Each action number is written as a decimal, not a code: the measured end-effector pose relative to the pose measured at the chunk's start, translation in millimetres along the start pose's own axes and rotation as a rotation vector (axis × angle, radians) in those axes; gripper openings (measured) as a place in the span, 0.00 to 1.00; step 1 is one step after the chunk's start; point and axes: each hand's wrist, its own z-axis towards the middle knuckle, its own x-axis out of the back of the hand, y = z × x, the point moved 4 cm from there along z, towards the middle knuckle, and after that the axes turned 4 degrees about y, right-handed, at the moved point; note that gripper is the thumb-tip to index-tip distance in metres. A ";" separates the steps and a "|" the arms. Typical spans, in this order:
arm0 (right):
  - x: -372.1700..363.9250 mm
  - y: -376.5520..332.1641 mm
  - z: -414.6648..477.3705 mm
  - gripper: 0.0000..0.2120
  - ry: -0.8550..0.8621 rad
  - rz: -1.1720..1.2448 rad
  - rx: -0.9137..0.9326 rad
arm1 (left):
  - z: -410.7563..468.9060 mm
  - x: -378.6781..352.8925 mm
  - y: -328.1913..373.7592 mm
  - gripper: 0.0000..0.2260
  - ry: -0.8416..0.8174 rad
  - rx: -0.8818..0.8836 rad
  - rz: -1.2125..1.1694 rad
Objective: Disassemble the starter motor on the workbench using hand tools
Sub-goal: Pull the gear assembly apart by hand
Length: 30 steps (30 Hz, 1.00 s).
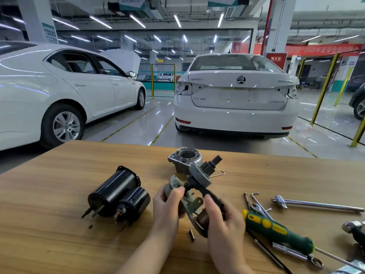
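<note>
Left hand [167,206] curled round the dull grey end plate [190,203]. Right hand [223,220] pinches the black plastic lever [207,191] attached to it, both held just above the wood-grain workbench [59,224]. Glossy black cylindrical motor body [114,186] lies to the left, rough cast aluminium housing [183,157] behind. Green-yellow screwdriver [276,230] and chrome T-bar [316,204] are on the right.

A white sedan [59,91] stands side-on at left on the glossy grey floor [138,123], its bonnet [124,58] raised. A second white car [237,99] shows its rear at centre. Yellow posts [325,88] fence the right side. A red banner [324,49] hangs behind them, and strip lights [177,20] line the ceiling.
</note>
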 end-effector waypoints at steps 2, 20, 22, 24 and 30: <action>1.1 -0.1 1.6 0.14 -0.008 0.032 0.012 | -1.5 0.1 -1.7 0.13 -0.007 0.013 0.007; 3.4 -2.9 9.0 0.09 -0.073 0.103 0.010 | -12.4 -11.9 -17.0 0.38 -0.425 0.415 -0.126; 5.3 -2.0 10.3 0.11 -0.036 0.126 0.000 | -17.6 -15.7 -18.8 0.38 -0.471 0.454 -0.095; 7.4 -2.5 11.3 0.12 -0.010 0.136 0.003 | -22.5 -18.7 -21.1 0.36 -0.509 0.467 -0.042; 8.1 -4.9 10.2 0.13 -0.009 0.125 0.038 | -23.1 -17.0 -22.7 0.29 -0.469 0.479 -0.106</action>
